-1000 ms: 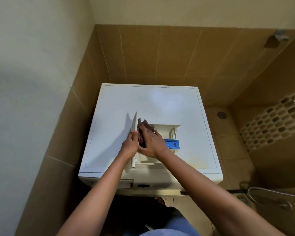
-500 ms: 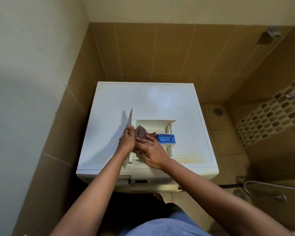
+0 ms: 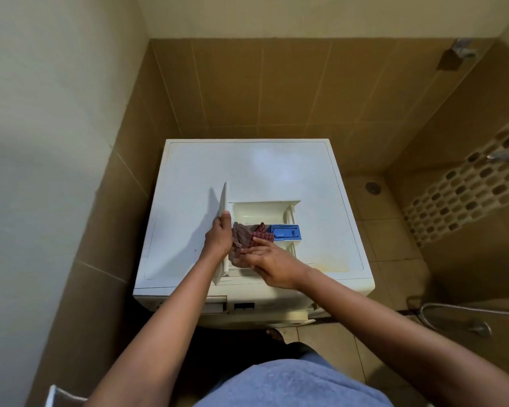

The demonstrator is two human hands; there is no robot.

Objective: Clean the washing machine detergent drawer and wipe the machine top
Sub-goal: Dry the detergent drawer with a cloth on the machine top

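The white detergent drawer (image 3: 265, 211) lies on the washing machine top (image 3: 247, 168), its front panel standing upright at the left and a blue insert (image 3: 285, 232) at its right. My left hand (image 3: 219, 236) grips that front panel. My right hand (image 3: 272, 265) presses a reddish-brown cloth (image 3: 243, 235) into the drawer's near compartment, fingers flat on the cloth. The far compartment shows bare and cream-coloured.
The machine stands in a corner, a plain wall to the left and brown tiles behind. On the right are a tiled floor with a drain (image 3: 373, 188), a mosaic strip and a metal shower hose (image 3: 453, 314). A yellowish stain (image 3: 332, 264) marks the top's near right.
My right hand and the cloth have slid from the drawer's far end towards its near end. My left hand still holds the front panel. The head camera shifted slightly.
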